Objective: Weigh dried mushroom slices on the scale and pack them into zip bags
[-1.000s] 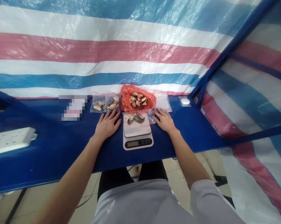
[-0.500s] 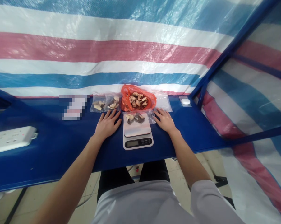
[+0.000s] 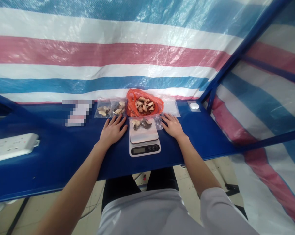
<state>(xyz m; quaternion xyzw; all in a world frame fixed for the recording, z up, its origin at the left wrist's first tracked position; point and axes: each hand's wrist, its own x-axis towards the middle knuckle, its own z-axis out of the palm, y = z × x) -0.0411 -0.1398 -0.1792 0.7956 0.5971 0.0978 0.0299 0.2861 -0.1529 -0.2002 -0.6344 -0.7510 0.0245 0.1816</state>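
Note:
My left hand point(image 3: 113, 131) lies flat on the blue table with its fingers spread, just left of a white kitchen scale point(image 3: 144, 137). To the scale's right, my right hand point(image 3: 172, 126) also rests palm down, fingers apart, holding nothing. A clear bag with dried, sliced pieces like mushrooms point(image 3: 142, 124) lies on the scale's plate, its edge hanging over toward my right fingers. Behind the scale sits an open orange plastic bag point(image 3: 145, 106) full of similar pieces. Two small clear bags of pieces point(image 3: 110, 109) lie beyond my left fingertips.
Flat clear bags point(image 3: 170, 107) lie behind my right hand. Farther right is a small white round object point(image 3: 194, 106) on clear plastic. A white power strip point(image 3: 14, 147) and a blurred-out item point(image 3: 79, 112) are at the left. A striped tarp point(image 3: 108, 54) backs the blue table point(image 3: 64, 160).

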